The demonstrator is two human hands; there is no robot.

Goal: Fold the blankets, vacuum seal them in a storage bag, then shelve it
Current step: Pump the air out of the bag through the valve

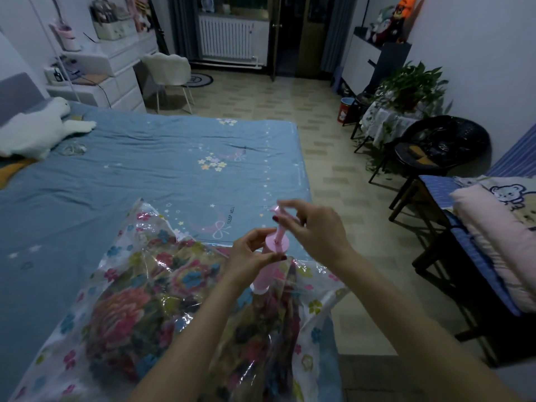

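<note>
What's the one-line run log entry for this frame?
stage: pumping air | left hand: steadies pink pump | right hand: grips plunger handle | storage bag: on bed, blanket inside

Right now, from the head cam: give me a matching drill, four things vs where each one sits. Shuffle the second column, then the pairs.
Things:
1. hand pump
2. white plush toy
3. storage bag
4. pink folded blanket

Places:
A. far left of the bed, near its head
B. on the striped surface at the right edge of the view
C. upright between the left hand and right hand
D. near end of the bed, under the forearms, flowered blanket inside

Pairs: 1-C, 2-A, 3-D, 4-B
</note>
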